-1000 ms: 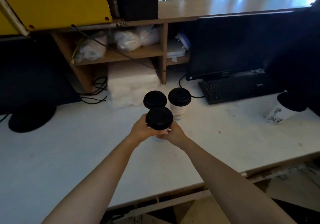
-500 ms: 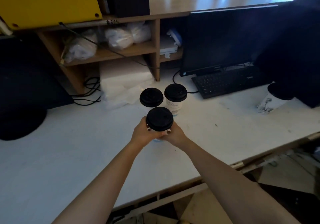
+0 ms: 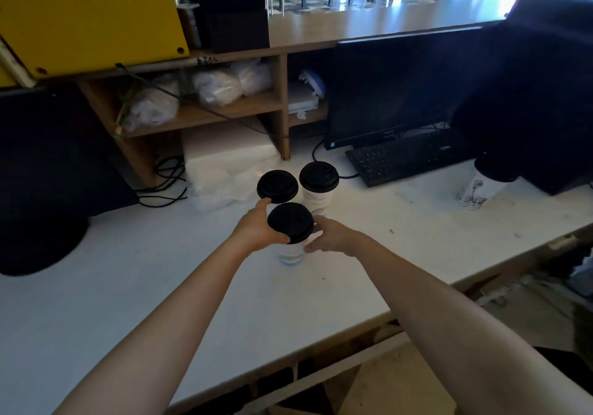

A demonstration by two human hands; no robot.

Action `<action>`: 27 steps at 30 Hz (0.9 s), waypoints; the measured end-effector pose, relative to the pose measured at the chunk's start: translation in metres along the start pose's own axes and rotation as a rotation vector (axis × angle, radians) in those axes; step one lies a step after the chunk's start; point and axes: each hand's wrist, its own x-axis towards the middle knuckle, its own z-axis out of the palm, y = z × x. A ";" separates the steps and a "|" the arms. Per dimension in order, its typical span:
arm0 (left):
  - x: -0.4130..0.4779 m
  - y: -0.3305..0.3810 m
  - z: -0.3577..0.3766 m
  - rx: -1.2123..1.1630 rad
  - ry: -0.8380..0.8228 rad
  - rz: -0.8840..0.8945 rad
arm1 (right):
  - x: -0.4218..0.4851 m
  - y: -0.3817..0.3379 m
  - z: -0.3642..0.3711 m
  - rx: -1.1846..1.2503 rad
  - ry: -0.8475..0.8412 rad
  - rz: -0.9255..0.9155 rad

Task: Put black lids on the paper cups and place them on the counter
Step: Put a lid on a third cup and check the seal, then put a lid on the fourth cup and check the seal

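Note:
Three white paper cups with black lids stand close together on the white table [image 3: 128, 286]. The nearest cup [image 3: 291, 251] carries a black lid [image 3: 290, 222], and its base sits on the table. My left hand [image 3: 255, 230] grips its left side just under the lid. My right hand [image 3: 332, 235] holds its right side, fingers curled against the cup wall. Behind it stand a second lidded cup [image 3: 277, 186] and a third lidded cup [image 3: 318, 178], both untouched.
A monitor [image 3: 394, 87] and keyboard [image 3: 407, 157] sit at the right. A printed cup [image 3: 478, 190] leans by a dark box. Wooden shelves [image 3: 199, 116] with plastic bags, cables and white packaging lie behind the cups. A wooden counter [image 3: 369, 23] runs along the back.
The cup in my hands has come down and forward, so it now rests on the table just in front of the other two. My hands have spread slightly apart on its sides.

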 end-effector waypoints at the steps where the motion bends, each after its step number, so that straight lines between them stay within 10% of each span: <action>1: -0.002 0.008 -0.005 0.109 0.003 0.018 | -0.005 -0.004 -0.009 -0.024 -0.015 0.031; 5: -0.005 0.046 -0.011 0.371 0.067 0.134 | -0.026 -0.013 -0.046 -0.136 -0.063 0.140; 11: 0.005 0.116 0.026 0.159 -0.049 0.348 | -0.071 0.016 -0.122 -0.264 0.060 0.258; 27: 0.125 0.291 0.196 0.232 -0.429 0.316 | -0.121 0.175 -0.308 -0.108 0.441 0.419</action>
